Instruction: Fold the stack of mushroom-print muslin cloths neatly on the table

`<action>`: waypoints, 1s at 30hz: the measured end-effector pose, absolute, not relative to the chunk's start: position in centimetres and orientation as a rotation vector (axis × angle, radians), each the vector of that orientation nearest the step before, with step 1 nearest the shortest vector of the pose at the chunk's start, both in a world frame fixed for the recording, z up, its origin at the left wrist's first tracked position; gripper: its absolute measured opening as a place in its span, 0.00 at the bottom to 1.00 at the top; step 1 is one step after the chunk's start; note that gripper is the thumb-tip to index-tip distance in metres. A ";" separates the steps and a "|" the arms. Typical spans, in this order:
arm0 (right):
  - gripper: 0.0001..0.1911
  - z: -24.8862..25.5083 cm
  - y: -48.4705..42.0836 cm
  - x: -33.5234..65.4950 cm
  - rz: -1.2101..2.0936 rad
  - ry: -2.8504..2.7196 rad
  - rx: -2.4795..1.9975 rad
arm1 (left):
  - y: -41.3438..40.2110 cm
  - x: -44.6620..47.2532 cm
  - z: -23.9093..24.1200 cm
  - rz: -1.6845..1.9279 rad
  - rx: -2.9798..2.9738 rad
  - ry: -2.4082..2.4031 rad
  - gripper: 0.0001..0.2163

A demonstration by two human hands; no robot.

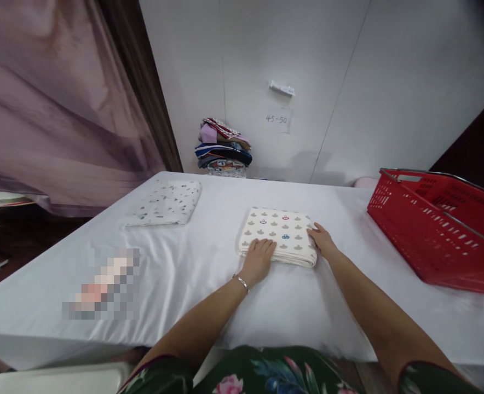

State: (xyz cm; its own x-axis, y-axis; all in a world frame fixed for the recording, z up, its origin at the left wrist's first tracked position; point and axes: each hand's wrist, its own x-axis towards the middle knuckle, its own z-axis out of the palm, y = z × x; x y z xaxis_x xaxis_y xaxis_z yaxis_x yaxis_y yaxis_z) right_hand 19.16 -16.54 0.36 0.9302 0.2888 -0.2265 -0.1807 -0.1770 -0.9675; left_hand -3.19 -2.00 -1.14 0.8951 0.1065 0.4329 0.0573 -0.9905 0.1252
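Observation:
A folded cream cloth (278, 227) with grey, red and blue printed motifs lies on the white-covered table in front of me. My left hand (260, 260) rests on its front left edge, fingers laid over the top; a silver bracelet circles that wrist. At the cloth's right edge, my right hand (323, 239) touches the side with its fingers stretched out and slightly apart. The cloth is flat, its layers showing along the front edge. Farther left lies a second folded cloth (166, 202), white with small grey-green prints.
A red perforated basket (431, 235) with metal handles stands on the table's right side. A blurred-out item (104, 282) lies at the left front. Behind the white table (201, 295), folded fabrics (223, 145) are stacked by the wall. A pink curtain (53, 109) hangs left.

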 end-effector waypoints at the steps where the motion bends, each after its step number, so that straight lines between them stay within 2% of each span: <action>1: 0.33 0.1 -17.3 18.7 0.427 -0.092 -1.688 | -1.8 -3.8 -1.1 0.678 2.937 0.131 0.22; 6: 0.22 -1.5 -21.8 15.6 0.432 -0.209 -1.600 | -0.4 -6.5 -0.7 0.681 2.866 0.171 0.23; 9: 0.17 -1.9 -24.2 13.4 0.329 -0.327 -1.697 | 0.3 -7.3 -0.7 0.711 2.810 0.242 0.21; 17: 0.14 -1.3 -25.5 9.8 -0.130 -0.870 -1.953 | 0.9 -6.5 -0.9 0.756 2.697 0.354 0.14; 25: 0.12 -1.3 -23.7 9.6 -0.295 -0.990 -2.130 | 1.3 -6.6 -1.5 0.820 2.610 0.331 0.13; 30: 0.12 -1.5 -23.3 9.3 -0.266 -0.949 -2.144 | 1.6 -6.5 -1.6 0.873 2.555 0.356 0.12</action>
State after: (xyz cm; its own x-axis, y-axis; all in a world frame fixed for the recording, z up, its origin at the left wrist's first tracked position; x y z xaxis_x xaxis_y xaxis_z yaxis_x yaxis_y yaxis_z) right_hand 9.30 -23.33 -1.49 0.7019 0.5453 0.4581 0.7040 -0.4334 -0.5627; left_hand -6.53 1.56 -1.63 0.7708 0.3650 0.5222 0.1050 -0.8812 0.4609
